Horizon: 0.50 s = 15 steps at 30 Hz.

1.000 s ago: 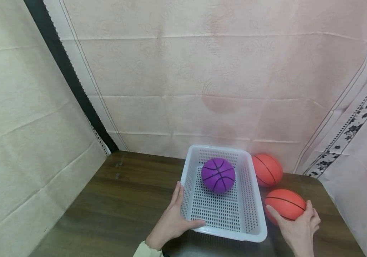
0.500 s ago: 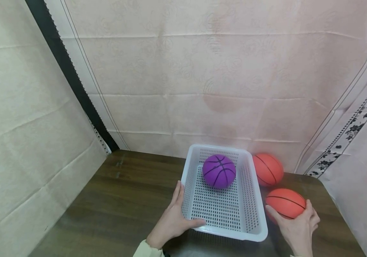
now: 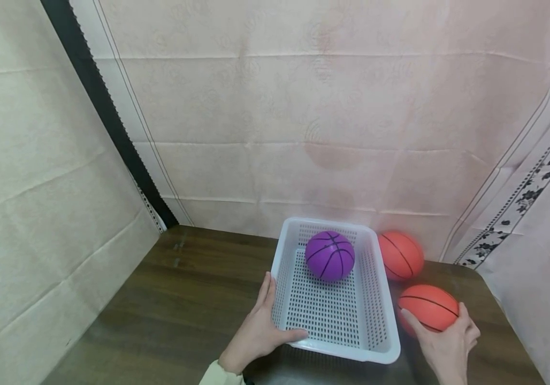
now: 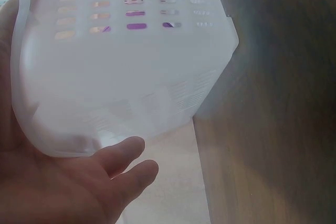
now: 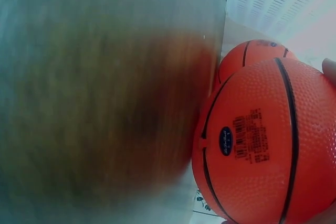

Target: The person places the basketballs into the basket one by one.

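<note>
While the left hand (image 3: 258, 332) grips a perforated basket (image 3: 340, 348), the right hand (image 3: 447, 345) clasps a pebbled ball (image 3: 427, 306).

White plastic basket (image 3: 347, 353), perforated, open top facing up; near left corner is held by left hand (image 3: 261, 331). Purple ball (image 3: 330, 256) with black lines lies inside, toward far end. Orange ball (image 3: 427, 306), black-lined, pebbled, printed with dark oval mark and small text, is gripped by right hand (image 3: 448, 342), to right of basket. Second orange ball (image 3: 402, 255) lies behind it, partly hidden by basket rim.
</note>
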Motion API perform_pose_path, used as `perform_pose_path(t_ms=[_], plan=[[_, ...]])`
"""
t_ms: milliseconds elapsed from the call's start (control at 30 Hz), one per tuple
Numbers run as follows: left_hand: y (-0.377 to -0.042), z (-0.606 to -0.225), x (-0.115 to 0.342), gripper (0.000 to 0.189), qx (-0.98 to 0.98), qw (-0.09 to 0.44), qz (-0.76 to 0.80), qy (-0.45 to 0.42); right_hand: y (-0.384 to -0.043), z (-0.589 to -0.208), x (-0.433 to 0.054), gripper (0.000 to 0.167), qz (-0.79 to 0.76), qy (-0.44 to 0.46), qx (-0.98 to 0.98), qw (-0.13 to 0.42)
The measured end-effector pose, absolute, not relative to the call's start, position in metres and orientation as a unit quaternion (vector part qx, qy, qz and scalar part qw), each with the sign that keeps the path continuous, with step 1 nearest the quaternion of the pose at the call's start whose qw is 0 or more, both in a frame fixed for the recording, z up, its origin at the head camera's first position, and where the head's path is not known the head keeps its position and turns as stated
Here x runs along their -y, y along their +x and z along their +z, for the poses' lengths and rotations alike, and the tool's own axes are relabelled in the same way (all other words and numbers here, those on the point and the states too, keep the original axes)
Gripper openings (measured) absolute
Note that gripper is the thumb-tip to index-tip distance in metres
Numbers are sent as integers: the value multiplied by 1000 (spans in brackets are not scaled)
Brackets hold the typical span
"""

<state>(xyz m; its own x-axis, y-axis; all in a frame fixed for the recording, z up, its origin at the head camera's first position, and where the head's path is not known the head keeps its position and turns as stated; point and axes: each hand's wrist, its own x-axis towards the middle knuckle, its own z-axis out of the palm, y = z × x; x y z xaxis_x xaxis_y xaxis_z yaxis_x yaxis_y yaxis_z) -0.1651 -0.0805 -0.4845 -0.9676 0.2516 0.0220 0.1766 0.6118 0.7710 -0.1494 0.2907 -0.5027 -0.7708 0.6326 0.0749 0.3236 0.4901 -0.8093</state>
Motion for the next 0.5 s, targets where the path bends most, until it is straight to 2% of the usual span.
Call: perform_pose_path(t_ms=[367,500], plan=[[-164,-483,81,132,-899,44,419,121,-146,-499,-294,131,424,-301,838,164],[-164,-483,81,133,-899,40,419,121,-145,-497,-294,128,424,-298,837,178]])
